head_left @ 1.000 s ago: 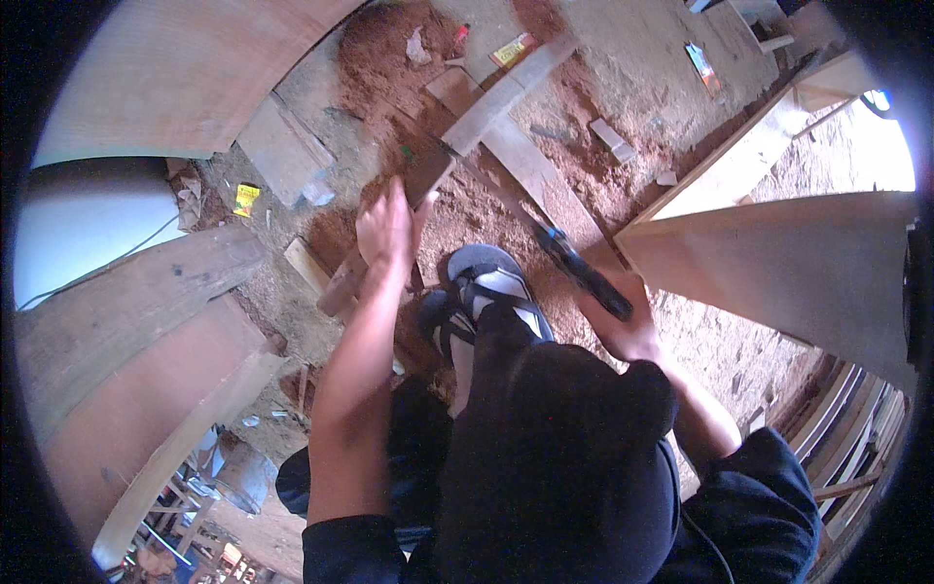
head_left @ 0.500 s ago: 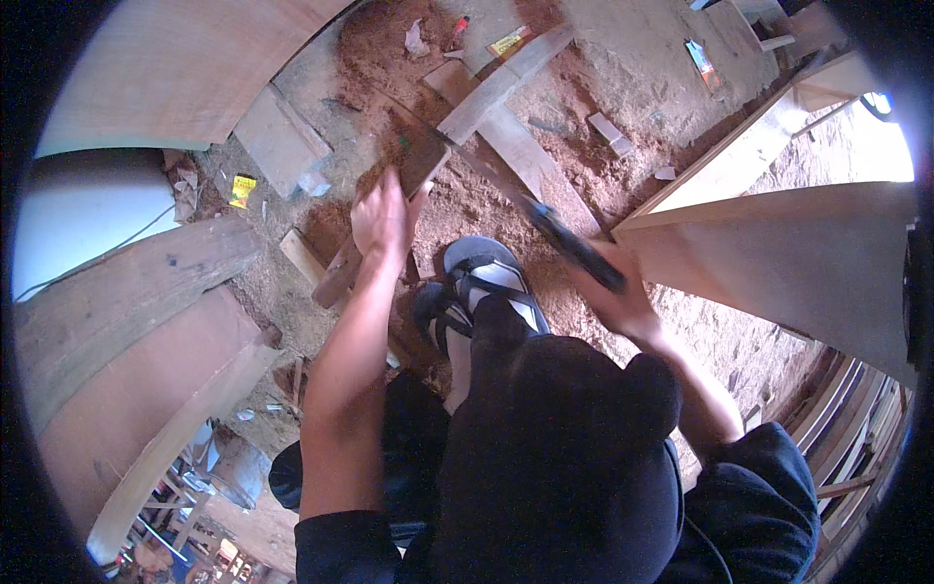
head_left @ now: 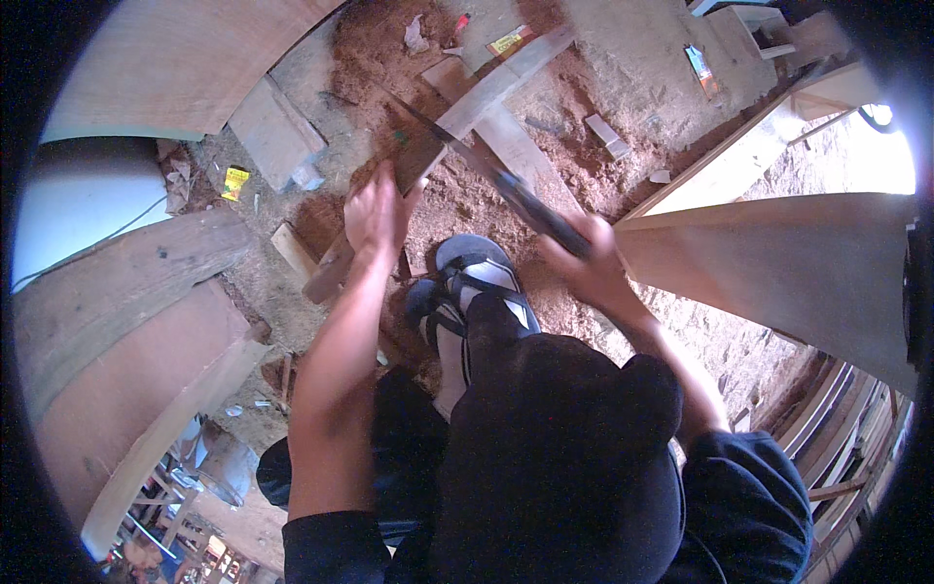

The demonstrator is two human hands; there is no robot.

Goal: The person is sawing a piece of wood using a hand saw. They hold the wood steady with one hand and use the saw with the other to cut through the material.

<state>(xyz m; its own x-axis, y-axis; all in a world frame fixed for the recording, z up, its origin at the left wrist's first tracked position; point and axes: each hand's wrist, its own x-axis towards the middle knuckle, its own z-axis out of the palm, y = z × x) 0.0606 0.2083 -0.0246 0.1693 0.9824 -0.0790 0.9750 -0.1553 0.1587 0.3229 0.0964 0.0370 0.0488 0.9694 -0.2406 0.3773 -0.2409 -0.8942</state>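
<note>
My right hand [head_left: 589, 261] is wrapped around the dark handle of a handsaw [head_left: 522, 200]. Its blade slants up and left across a long wooden plank [head_left: 501, 83], touching it around mid-length. On the near side of the blade, my left hand [head_left: 377, 219] grips the plank, thumb on its right edge and fingers over the top; the far fingers are partly hidden. Beneath the plank, another board [head_left: 525, 156] lies crosswise on the floor. Reddish sawdust is spread around them. Close below the work are my feet in dark sandals [head_left: 477, 282].
Large wooden panels stand at the upper left and at the right [head_left: 778, 258]. Thick boards [head_left: 146, 258] lie at the left. Scattered on the floor are a small wood block [head_left: 608, 136], a yellow packet [head_left: 234, 183] and a blue-and-orange wrapper [head_left: 700, 70]. Stacked strips [head_left: 846, 428] fill the lower right.
My right hand has pushed the handsaw up and left, so its handle is nearer the plank. My left hand keeps its grip, and the view has shifted slightly.
</note>
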